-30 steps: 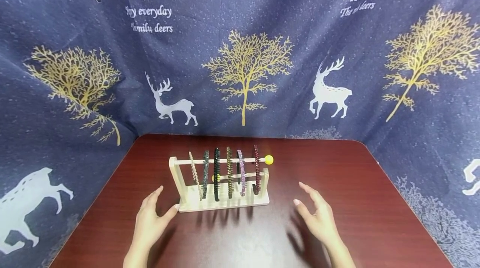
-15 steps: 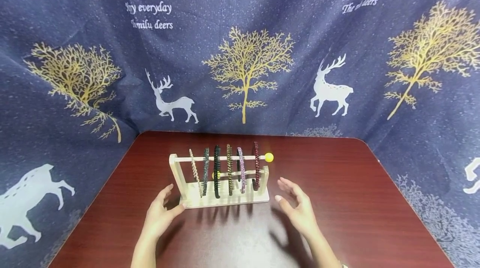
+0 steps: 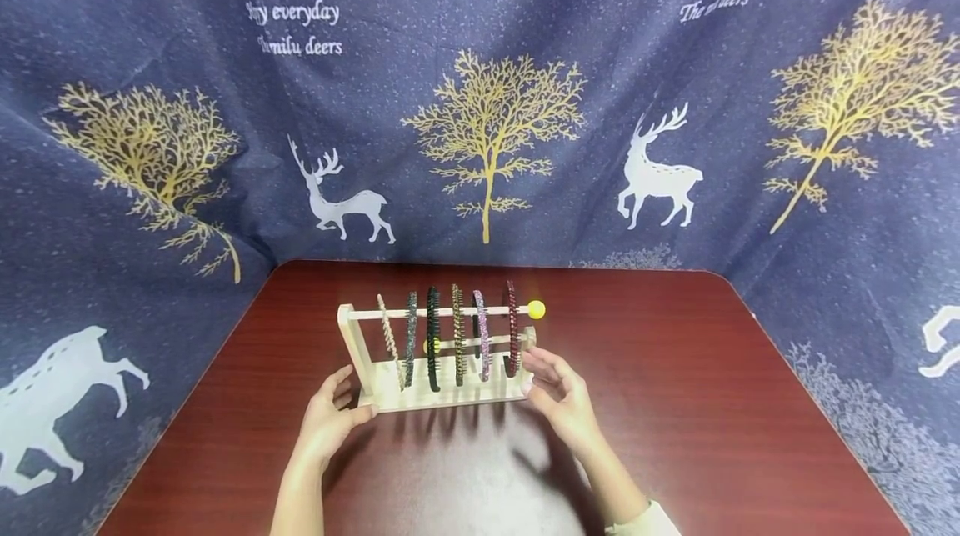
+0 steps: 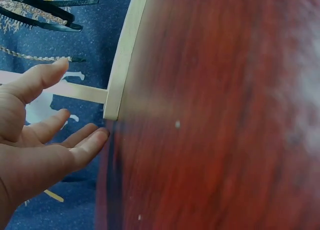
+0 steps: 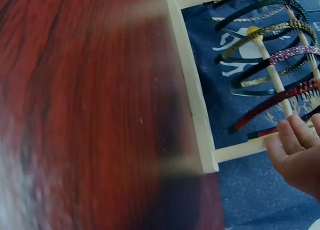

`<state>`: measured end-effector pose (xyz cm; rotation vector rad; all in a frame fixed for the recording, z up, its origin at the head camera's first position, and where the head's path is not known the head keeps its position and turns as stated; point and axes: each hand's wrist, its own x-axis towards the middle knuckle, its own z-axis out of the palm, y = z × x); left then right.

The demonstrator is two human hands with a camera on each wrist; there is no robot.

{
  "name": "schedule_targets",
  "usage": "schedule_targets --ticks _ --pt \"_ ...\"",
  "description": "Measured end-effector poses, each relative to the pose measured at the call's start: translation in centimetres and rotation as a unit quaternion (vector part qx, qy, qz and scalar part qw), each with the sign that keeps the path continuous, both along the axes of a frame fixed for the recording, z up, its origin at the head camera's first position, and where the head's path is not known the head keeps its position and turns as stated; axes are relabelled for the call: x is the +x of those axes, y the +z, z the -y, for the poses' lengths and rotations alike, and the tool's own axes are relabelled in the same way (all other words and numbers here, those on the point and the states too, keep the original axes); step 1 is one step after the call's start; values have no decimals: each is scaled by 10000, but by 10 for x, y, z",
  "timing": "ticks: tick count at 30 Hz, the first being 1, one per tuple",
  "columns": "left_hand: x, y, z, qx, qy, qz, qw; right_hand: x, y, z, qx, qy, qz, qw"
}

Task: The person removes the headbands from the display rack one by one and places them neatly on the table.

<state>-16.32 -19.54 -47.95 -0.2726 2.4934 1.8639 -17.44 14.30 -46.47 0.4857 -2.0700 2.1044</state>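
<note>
On glossy tabletop (image 3: 675, 403), wooden rack (image 3: 447, 398), glittery arched headbands (image 3: 459, 344)

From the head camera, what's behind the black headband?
A yellow ball on the lower bar's end peeks out behind the black headband; the part directly covered cannot be seen.

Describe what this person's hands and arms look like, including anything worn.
The left hand and right hand are bare, with no gloves or rings showing. An off-white sleeve ends on the right forearm; no sleeve shows on the left forearm.
</note>
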Motion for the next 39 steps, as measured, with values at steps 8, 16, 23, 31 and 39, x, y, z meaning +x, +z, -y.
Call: schedule_targets --ticks 8,16,23,31,39 --pt "-6 -1 -3 101 -92 92 9999 -7 -5 12 -310 -54 473 9984" --pt "-13 -5 -3 -210 -66 211 9995 -15 -12 21 -472 109 205 9986" --pt "-14 -11 -2 -489 20 193 9986 -15 -14 22 -496 328 -256 9979" --pt "-18 -15 0 -672 71 28 9977 -15 8 20 -467 178 -450 9977" --pt "-14 -16 1 -917 56 109 9957 -14 17 18 -622 366 -796 9942"
